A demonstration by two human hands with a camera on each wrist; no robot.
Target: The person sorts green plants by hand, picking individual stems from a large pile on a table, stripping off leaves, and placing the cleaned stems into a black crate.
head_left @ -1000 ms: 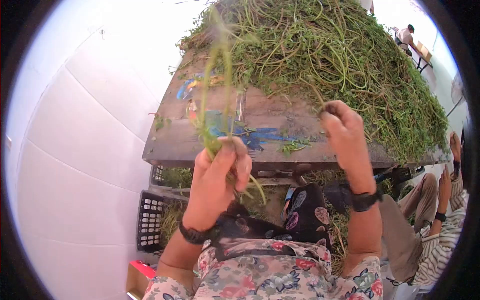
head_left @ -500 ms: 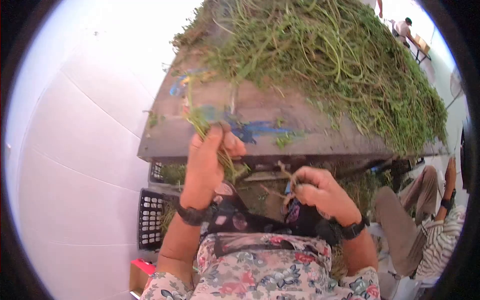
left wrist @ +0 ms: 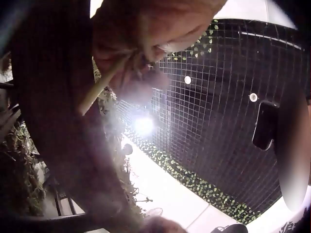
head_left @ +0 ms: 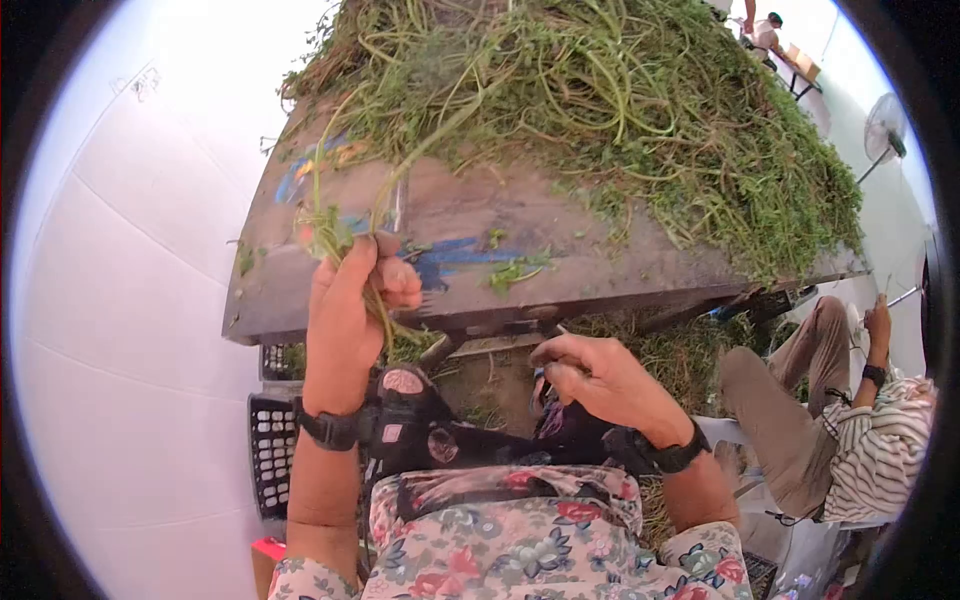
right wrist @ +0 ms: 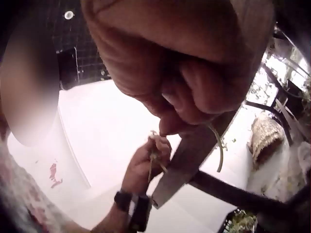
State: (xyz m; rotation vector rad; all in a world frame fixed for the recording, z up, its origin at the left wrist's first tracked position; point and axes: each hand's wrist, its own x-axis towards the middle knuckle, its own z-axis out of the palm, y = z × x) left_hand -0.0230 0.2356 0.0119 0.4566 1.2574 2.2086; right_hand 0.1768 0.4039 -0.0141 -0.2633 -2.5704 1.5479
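Observation:
My left hand (head_left: 350, 300) pinches a small bunch of leafy green stems (head_left: 325, 235) over the table's front edge. Long stems reach up from it toward the pile, and cut-looking ends hang below the palm. One pale stem (left wrist: 102, 90) sticks out of the grip in the left wrist view. My right hand (head_left: 615, 385) is below the table edge, over my lap, fingers curled. From under those fingers a thin green stem (right wrist: 219, 150) pokes out in the right wrist view; the head view hides it. A big heap of green stems (head_left: 620, 110) covers the table's far part.
Blue-stained boards form the wooden table (head_left: 460, 285), with leaf scraps on them. A black crate (head_left: 273, 450) stands at left below. Plant litter (head_left: 600, 325) lies beneath the table. Another person in a striped top (head_left: 880, 445) sits at right; a fan (head_left: 885, 125) stands behind.
My right hand came down from the heap's edge to below the table edge; the brown stems it held half a second ago no longer show in the head view. My left hand keeps its bunch.

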